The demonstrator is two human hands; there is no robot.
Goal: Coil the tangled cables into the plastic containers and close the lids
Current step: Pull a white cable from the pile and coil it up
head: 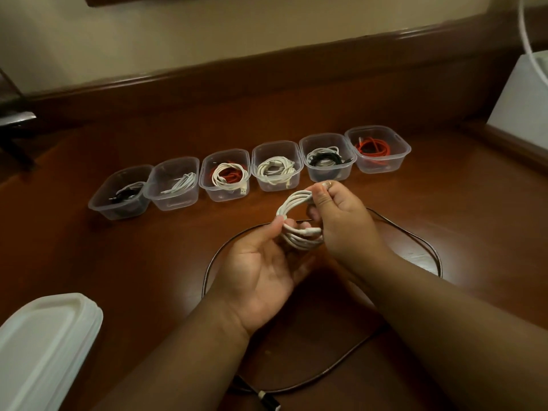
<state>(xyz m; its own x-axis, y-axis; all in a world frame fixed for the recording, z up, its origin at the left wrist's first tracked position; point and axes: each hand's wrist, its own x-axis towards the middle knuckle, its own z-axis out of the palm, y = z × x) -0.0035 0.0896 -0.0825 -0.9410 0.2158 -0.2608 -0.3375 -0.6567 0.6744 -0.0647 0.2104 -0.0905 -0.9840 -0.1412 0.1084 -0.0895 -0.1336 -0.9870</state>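
Lids sit stacked at the bench's near-left corner. Six open containers line its far side, cables inside. Mid-bench, left hand and right hand both grip a coiled white cable above a loose black cable.

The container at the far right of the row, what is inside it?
The far-right container holds a coiled red cable, and its lid is off. Whether anything lies beneath the coil cannot be seen.
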